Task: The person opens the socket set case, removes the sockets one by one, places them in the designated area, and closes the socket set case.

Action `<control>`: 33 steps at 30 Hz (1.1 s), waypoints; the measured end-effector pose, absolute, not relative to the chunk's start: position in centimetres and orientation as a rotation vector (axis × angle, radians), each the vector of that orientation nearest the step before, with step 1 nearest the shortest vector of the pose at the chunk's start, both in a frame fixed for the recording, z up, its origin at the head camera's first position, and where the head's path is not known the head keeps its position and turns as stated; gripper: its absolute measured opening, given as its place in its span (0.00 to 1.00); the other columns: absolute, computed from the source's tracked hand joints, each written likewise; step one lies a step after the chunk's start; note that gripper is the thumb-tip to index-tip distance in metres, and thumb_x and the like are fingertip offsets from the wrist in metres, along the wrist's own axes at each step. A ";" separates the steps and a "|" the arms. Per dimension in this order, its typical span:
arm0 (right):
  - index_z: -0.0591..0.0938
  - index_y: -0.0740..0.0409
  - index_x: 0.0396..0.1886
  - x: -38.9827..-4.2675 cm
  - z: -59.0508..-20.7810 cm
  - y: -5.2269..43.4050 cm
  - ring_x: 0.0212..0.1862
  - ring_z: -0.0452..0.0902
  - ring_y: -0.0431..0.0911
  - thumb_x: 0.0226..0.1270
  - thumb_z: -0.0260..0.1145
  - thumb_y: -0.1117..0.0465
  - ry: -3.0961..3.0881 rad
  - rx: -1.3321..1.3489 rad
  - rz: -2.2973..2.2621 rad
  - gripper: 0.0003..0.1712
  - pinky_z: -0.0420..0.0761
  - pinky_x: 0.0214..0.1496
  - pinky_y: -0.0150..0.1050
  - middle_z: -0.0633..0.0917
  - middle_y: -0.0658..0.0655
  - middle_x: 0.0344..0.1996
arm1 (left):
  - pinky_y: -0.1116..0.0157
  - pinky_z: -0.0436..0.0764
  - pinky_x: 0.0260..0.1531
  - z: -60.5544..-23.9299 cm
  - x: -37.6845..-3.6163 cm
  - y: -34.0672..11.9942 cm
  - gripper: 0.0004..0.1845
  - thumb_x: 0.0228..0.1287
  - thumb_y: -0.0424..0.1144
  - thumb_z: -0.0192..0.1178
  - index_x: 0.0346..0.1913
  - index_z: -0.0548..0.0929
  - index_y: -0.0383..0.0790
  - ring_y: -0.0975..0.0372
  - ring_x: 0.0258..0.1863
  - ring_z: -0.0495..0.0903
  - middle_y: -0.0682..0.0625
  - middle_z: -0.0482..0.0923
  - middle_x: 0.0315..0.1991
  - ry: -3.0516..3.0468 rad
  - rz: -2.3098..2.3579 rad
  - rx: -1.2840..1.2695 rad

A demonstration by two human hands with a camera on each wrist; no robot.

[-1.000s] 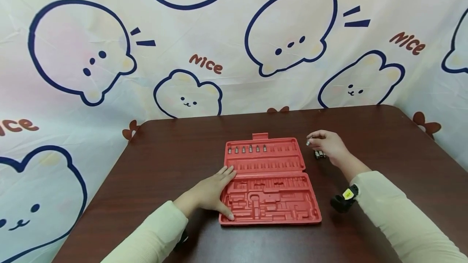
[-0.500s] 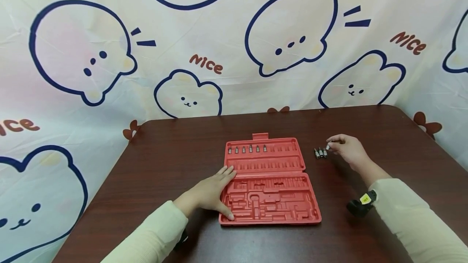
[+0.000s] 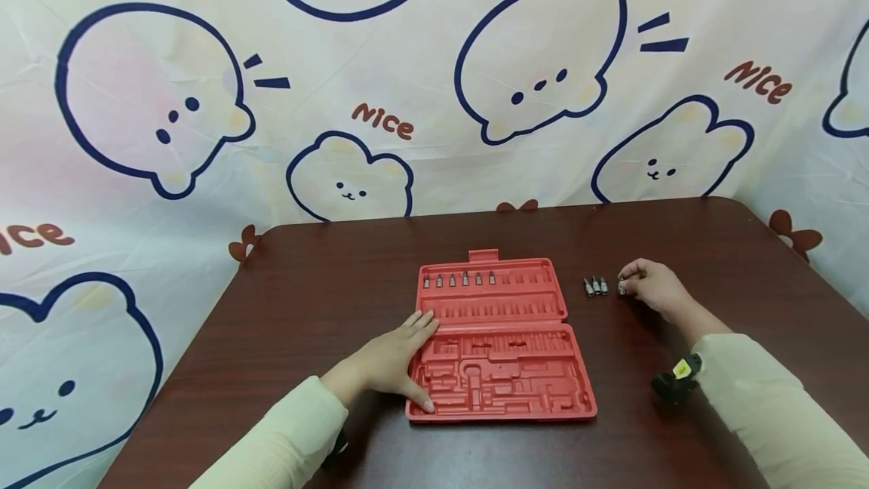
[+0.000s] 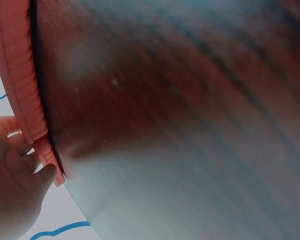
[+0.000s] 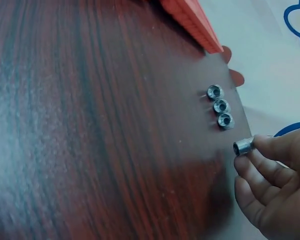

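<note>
A red plastic tool case (image 3: 502, 368) lies unfolded on the table, with several small silver bit sockets (image 3: 465, 278) in a row in its far half. My left hand (image 3: 388, 357) rests on the case's left edge, fingers spread; it also shows in the left wrist view as a hand (image 4: 15, 185) at the case's side. To the right of the case, my right hand (image 3: 655, 289) pinches one silver bit socket (image 5: 244, 146) between thumb and fingers, low over the table. Three more bit sockets (image 3: 595, 287) stand or lie in a row left of that hand; which, I cannot tell.
The dark brown wooden table (image 3: 305, 300) runs back to a white printed cloth (image 3: 434, 96). Moulded recesses fill the near half of the case. A black wrist camera (image 3: 675, 382) hangs under the right sleeve (image 3: 767, 391).
My right hand has moved right and lower, from beside the case's far half to the right end of the row, carrying the bit socket. The left hand has stayed on the case.
</note>
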State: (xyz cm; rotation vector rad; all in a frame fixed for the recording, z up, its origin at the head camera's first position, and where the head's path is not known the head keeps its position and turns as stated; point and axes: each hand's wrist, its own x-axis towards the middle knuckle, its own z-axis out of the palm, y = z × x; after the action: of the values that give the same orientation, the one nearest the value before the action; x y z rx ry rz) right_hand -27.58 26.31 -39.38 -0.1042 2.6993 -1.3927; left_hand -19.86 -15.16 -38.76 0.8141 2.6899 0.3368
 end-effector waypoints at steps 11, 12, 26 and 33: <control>0.71 0.72 0.37 -28.6 -39.8 25.6 0.29 0.71 0.49 0.61 0.55 0.64 2.776 -0.047 -1.225 0.12 0.69 0.27 0.38 0.78 0.59 0.27 | 0.55 0.57 0.55 -38.7 -20.0 -15.4 0.63 0.26 0.70 0.61 0.67 0.47 0.40 0.56 0.65 0.37 0.46 0.41 0.67 2.690 0.342 0.837; 0.71 0.71 0.36 -28.7 -39.8 25.6 0.29 0.72 0.49 0.61 0.55 0.64 2.787 -0.038 -1.210 0.12 0.69 0.27 0.38 0.78 0.59 0.27 | 0.55 0.57 0.55 -38.7 -19.9 -15.4 0.63 0.26 0.70 0.61 0.67 0.48 0.40 0.56 0.65 0.38 0.46 0.41 0.67 2.692 0.343 0.840; 0.72 0.70 0.35 -28.3 -39.9 25.6 0.30 0.71 0.50 0.60 0.54 0.63 2.805 -0.016 -1.199 0.11 0.69 0.27 0.38 0.76 0.60 0.28 | 0.55 0.58 0.54 -38.8 -19.8 -15.3 0.64 0.26 0.71 0.60 0.67 0.47 0.39 0.56 0.65 0.38 0.45 0.41 0.67 2.700 0.324 0.872; 0.71 0.70 0.37 -28.1 -39.5 25.6 0.32 0.71 0.51 0.62 0.52 0.61 2.762 -0.008 -1.256 0.13 0.71 0.30 0.39 0.75 0.62 0.32 | 0.55 0.58 0.55 -38.9 -19.9 -15.3 0.64 0.26 0.71 0.60 0.67 0.47 0.39 0.56 0.65 0.37 0.45 0.41 0.67 2.696 0.340 0.864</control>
State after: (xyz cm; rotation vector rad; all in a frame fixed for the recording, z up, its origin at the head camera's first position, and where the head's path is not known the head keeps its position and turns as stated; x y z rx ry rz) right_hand -28.15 25.64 -39.46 -0.0078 2.7625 -1.2559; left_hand -19.85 -15.34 -38.87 0.8637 2.6956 0.3405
